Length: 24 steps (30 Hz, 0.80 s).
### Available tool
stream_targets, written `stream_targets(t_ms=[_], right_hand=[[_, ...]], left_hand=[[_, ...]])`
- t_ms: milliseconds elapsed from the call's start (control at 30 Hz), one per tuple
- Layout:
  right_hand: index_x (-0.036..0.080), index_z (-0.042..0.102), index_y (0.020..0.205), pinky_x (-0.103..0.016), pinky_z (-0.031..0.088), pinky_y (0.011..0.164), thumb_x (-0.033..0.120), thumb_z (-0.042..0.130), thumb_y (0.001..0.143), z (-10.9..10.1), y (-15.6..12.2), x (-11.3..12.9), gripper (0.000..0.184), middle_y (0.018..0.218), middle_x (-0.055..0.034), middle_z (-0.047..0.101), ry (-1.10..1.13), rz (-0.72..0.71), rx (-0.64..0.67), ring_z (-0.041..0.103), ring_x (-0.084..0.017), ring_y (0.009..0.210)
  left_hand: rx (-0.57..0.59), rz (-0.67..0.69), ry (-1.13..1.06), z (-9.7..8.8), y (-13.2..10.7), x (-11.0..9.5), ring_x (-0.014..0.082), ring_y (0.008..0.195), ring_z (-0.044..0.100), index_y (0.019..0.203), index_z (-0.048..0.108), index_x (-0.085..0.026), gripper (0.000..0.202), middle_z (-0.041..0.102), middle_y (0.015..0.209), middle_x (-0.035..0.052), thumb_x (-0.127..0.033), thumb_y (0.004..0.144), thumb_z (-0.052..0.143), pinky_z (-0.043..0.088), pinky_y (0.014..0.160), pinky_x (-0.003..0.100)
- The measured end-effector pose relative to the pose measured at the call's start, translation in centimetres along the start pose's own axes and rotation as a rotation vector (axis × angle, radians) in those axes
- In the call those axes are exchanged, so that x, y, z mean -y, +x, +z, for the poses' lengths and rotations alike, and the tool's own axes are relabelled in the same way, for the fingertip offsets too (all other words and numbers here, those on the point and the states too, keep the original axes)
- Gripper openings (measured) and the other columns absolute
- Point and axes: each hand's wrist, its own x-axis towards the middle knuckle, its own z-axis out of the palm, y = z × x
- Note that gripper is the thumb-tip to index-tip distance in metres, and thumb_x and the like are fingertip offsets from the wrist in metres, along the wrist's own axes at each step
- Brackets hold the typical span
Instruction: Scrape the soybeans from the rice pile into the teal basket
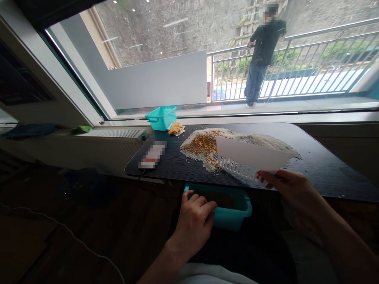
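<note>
My right hand pinches the near edge of a white plastic sheet with a row of slots along one side. The sheet is held tilted over the table, in front of a spread of white rice mixed with yellow beans. Part of that pile is hidden behind it. My left hand is closed over the left rim of a teal plastic basin, just below the table's front edge. Inside the basin lies dark, grainy material too dim to name.
On the dark table, a blurred-out flat item with a cable lies left. Behind it are a yellow crumpled thing and another teal basin. A radiator stands left. Outside the window, a person leans on a railing.
</note>
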Motion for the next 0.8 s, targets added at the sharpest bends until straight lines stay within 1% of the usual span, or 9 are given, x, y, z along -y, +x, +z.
stream_targets(t_ms=[67, 200, 333, 433, 567, 700, 800], right_hand=[[0.021, 0.079, 0.058, -0.037, 0.058, 0.057, 0.095, 0.079, 0.050, 0.2, 0.0, -0.2, 0.074, 0.061, -0.0098, 0.076, -0.013, -0.017, 0.002, 0.066, -0.023, 0.055], [0.021, 0.080, 0.062, -0.036, 0.058, 0.059, 0.094, 0.079, 0.056, 0.3, 0.5, -0.4, 0.073, 0.066, -0.0099, 0.078, -0.007, -0.048, 0.031, 0.067, -0.022, 0.057], [0.023, 0.079, 0.062, -0.035, 0.056, 0.055, 0.098, 0.074, 0.056, 0.6, 1.6, -0.7, 0.076, 0.064, -0.0077, 0.076, -0.044, -0.056, 0.055, 0.064, -0.020, 0.054], [0.023, 0.078, 0.063, -0.036, 0.058, 0.057, 0.097, 0.075, 0.055, 0.6, 1.9, -1.0, 0.075, 0.066, -0.0077, 0.076, -0.027, -0.045, 0.094, 0.064, -0.019, 0.054], [0.025, 0.079, 0.062, -0.038, 0.062, 0.061, 0.096, 0.078, 0.054, 0.1, 1.0, -0.6, 0.071, 0.065, -0.0076, 0.076, 0.026, -0.038, 0.107, 0.066, -0.021, 0.057], [0.026, 0.079, 0.059, -0.038, 0.061, 0.061, 0.097, 0.078, 0.052, -0.3, 0.0, 0.1, 0.072, 0.064, -0.0076, 0.075, 0.031, -0.028, 0.090, 0.066, -0.022, 0.058], [0.025, 0.078, 0.060, -0.038, 0.061, 0.061, 0.098, 0.077, 0.053, -0.2, -0.3, 0.1, 0.073, 0.064, -0.0081, 0.076, 0.016, -0.007, 0.070, 0.067, -0.022, 0.058]], left_hand=[[0.000, 0.000, -0.005, 0.0, 0.0, -0.1, 0.0255, 0.085, 0.073, 0.102, 0.081, -0.022, 0.026, 0.078, 0.085, 0.0049, -0.008, 0.095, 0.060, 0.048, 0.107, 0.058], [-0.008, 0.005, -0.013, 0.0, 0.0, -0.2, 0.0248, 0.084, 0.073, 0.101, 0.081, -0.022, 0.028, 0.078, 0.083, 0.0045, -0.008, 0.095, 0.058, 0.049, 0.107, 0.057], [-0.018, 0.012, 0.004, 0.2, -0.1, -0.3, 0.0255, 0.083, 0.072, 0.097, 0.081, -0.023, 0.026, 0.077, 0.082, 0.0046, -0.007, 0.092, 0.060, 0.051, 0.104, 0.055], [-0.027, 0.021, 0.005, 0.2, -0.1, -0.4, 0.0250, 0.081, 0.072, 0.092, 0.080, -0.023, 0.025, 0.076, 0.081, 0.0041, -0.007, 0.092, 0.061, 0.052, 0.102, 0.054], [-0.052, 0.027, -0.011, 0.3, -0.1, -0.5, 0.0239, 0.080, 0.072, 0.092, 0.079, -0.024, 0.025, 0.076, 0.081, 0.0031, -0.005, 0.090, 0.061, 0.051, 0.103, 0.052], [-0.056, 0.029, -0.006, 0.3, -0.2, -0.5, 0.0239, 0.080, 0.072, 0.092, 0.079, -0.024, 0.025, 0.077, 0.081, 0.0034, -0.007, 0.092, 0.060, 0.051, 0.103, 0.053], [-0.045, 0.021, -0.013, 0.3, -0.2, -0.5, 0.0240, 0.081, 0.073, 0.094, 0.079, -0.024, 0.026, 0.077, 0.082, 0.0037, -0.007, 0.092, 0.059, 0.051, 0.104, 0.053]])
